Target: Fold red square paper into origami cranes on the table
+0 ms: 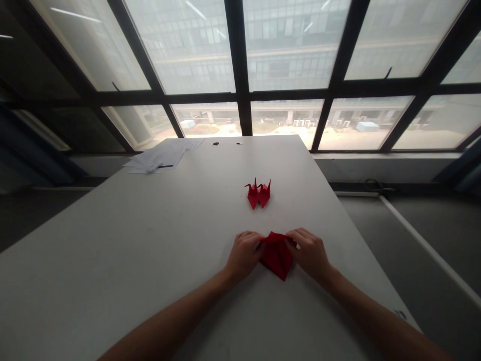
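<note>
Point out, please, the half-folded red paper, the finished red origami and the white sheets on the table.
half-folded red paper (277,260): head view, its flat lower middle.
finished red origami (264,195): head view, its right-hand body.
white sheets (158,159): head view, middle of the pile.

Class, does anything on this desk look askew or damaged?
Only the white papers on the table, far left: fanned unevenly, not squared. The red paper pinched by the left hand and right hand looks intact, like the folded red figures.

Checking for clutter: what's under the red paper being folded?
Just the grey table shows around the red paper. The left hand and right hand hold its top corners, so its underside is hidden.
</note>
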`<state>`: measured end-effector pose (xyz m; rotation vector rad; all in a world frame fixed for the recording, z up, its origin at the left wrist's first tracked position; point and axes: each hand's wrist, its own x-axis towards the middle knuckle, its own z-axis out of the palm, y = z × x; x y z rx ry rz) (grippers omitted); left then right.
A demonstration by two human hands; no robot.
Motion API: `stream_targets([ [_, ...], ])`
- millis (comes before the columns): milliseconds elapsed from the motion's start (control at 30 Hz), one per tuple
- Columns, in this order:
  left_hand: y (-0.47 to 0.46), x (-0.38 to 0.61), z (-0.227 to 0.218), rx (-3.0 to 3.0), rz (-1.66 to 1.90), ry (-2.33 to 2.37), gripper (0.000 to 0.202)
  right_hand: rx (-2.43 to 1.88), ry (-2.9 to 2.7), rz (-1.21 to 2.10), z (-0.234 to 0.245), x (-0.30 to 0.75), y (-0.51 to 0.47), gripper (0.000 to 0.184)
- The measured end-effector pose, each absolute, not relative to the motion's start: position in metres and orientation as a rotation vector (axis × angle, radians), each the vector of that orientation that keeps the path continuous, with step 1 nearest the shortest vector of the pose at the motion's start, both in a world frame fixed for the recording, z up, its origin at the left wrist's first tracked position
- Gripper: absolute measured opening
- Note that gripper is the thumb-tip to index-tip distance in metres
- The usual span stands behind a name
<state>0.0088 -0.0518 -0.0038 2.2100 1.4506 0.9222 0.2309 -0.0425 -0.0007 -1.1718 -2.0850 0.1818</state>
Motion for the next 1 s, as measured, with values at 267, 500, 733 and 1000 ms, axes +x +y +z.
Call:
stream_targets([
  [267, -0.054, 0.010, 0.002, 2.223, 0.892, 1.419, 0.017, -1.256, -2.004, 0.288, -0.003, 0.226, -0.040, 0.016],
  [500, -0.051, 0.010, -0.001, 2.178, 0.885, 1.468, 0.017, -1.038, -1.935, 0.856, -0.008, 0.232, -0.042, 0.029],
  [733, -0.052, 0.011, 0.001, 2.182, 0.894, 1.472, 0.029, -1.045, -1.911, 1.021, -0.016, 0.232, -0.038, 0.030],
  [1000, -0.059, 0.012, 0.003, 2.240, 0.806, 1.434, 0.057, -1.176, -1.906, 0.829, -0.018, 0.221, -0.037, 0.038],
])
